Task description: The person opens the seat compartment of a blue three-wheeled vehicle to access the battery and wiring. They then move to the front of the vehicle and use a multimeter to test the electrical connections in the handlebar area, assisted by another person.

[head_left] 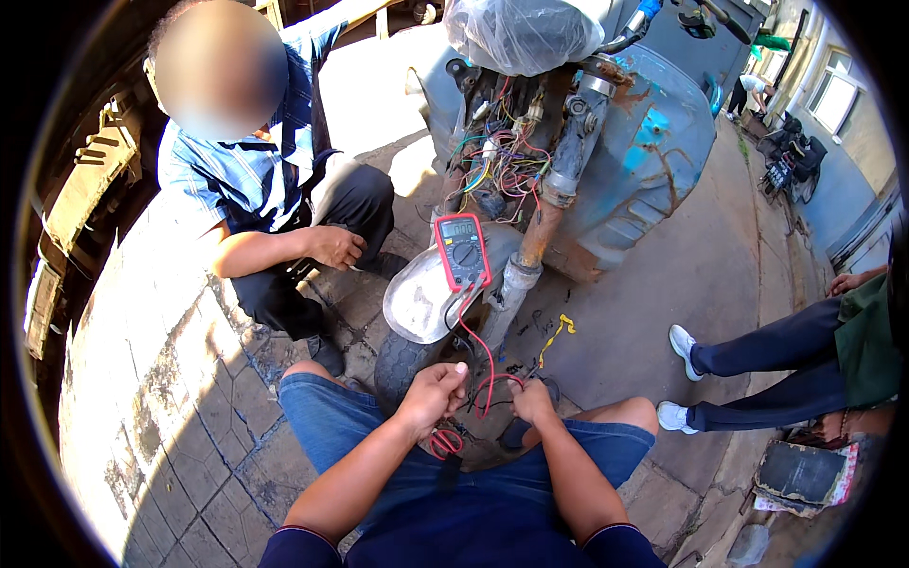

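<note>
A red-cased multimeter [462, 253] leans on the white front mudguard [417, 301] of an old three-wheeled motor vehicle, its face turned up. From its lower end a red test lead [487, 343] and a black one hang down between my hands. My right hand [535, 401] is closed around the red lead. To its left, my left hand [434, 396] is closed, thumb against fingers; what it pinches is hidden. A coil of red lead [446, 442] hangs just below that hand. Tangled coloured wires [507, 161] spill from the opened front above the multimeter.
At the left a person in a blue checked shirt [275, 175] squats close to the wheel [405, 369]. Another person's legs [772, 364] stand at the right. A yellow strip [557, 339] lies on the ground. A dark board [800, 470] sits at lower right.
</note>
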Action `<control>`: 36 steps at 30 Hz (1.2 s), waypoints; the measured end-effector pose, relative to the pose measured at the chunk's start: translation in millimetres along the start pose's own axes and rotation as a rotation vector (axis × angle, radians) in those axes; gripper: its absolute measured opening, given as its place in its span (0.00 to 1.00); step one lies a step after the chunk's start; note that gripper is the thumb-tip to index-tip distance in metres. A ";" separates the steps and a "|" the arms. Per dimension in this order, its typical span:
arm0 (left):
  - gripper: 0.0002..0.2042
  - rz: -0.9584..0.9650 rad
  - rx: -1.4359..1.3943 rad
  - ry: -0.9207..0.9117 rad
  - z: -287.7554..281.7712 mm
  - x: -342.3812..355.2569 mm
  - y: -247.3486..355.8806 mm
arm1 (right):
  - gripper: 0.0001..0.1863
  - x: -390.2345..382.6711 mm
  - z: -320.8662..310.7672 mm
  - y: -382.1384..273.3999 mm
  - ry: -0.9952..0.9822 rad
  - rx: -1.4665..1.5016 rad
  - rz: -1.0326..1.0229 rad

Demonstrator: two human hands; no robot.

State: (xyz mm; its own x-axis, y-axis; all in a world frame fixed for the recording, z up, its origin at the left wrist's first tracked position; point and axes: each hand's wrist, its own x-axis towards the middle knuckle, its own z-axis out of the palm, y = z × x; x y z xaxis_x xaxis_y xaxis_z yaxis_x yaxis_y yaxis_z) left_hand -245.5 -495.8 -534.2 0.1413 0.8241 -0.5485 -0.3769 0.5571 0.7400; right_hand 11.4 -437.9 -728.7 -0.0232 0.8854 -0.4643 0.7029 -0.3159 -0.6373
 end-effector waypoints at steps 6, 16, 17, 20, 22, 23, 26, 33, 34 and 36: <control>0.13 0.614 0.385 0.148 4.9 -42.3 20.0 | 0.11 -125.7 -98.9 -142.8 0.485 -0.089 -0.592; 0.05 1.206 0.965 0.092 69.3 -66.1 71.5 | 0.11 -193.3 -99.0 -167.6 0.567 -0.147 -0.871; 0.10 1.063 0.944 0.043 68.0 -63.2 73.5 | 0.10 -190.2 -91.9 -167.1 0.576 -0.149 -0.893; 0.27 0.704 1.010 -0.068 47.5 -31.3 77.0 | 0.10 -177.7 -72.8 -169.4 0.575 -0.207 -0.884; 0.28 0.549 1.197 -0.002 37.7 -14.8 86.8 | 0.09 -181.9 -73.9 -173.3 0.604 -0.165 -0.896; 0.28 0.510 1.176 0.003 42.3 -10.3 86.2 | 0.09 -186.0 -76.9 -175.2 0.559 -0.155 -0.884; 0.23 0.444 1.218 -0.001 72.3 -6.6 84.0 | 0.09 -186.2 -83.1 -163.7 0.565 -0.175 -0.901; 0.10 0.737 1.270 -0.245 144.0 -23.0 70.5 | 0.09 -172.4 -93.3 -145.9 0.321 -0.214 -0.814; 0.11 0.511 1.195 -0.336 151.0 -30.6 71.3 | 0.09 -170.7 -94.9 -147.9 0.253 -0.167 -0.810; 0.16 0.539 1.339 -0.390 134.8 -15.2 69.9 | 0.09 -170.5 -100.6 -147.5 0.211 -0.138 -0.771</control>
State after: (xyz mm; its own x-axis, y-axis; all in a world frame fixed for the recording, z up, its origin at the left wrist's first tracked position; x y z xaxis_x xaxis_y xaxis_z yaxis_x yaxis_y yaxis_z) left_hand -150.6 -455.6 -421.7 0.5722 0.8106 -0.1245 0.6044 -0.3143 0.7320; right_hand -16.8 -507.9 -493.6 -0.4122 0.8868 0.2090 0.6257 0.4423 -0.6426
